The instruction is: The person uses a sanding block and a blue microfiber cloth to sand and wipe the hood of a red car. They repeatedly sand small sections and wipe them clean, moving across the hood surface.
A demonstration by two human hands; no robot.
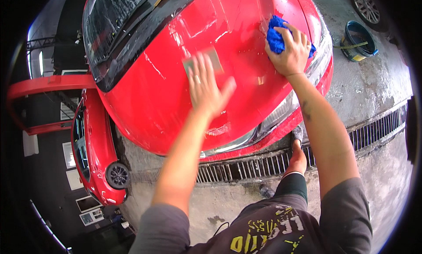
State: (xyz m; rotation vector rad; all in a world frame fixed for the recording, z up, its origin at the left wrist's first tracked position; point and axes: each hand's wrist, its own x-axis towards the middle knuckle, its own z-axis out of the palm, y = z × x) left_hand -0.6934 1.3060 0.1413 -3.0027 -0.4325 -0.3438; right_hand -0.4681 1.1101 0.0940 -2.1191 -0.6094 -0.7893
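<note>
Left hand, motion-blurred: grip spread, thumb out, over greenish-grey rectangular pad on red car hood. Right hand: grip curled around blue cloth against hood's right side. Dark bucket on floor, farther right.

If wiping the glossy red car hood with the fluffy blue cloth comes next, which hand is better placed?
Probably the right hand, which grips the cloth against the hood. The left hand, blurred, is over a flat greenish rectangular pad, away from the cloth.
</note>
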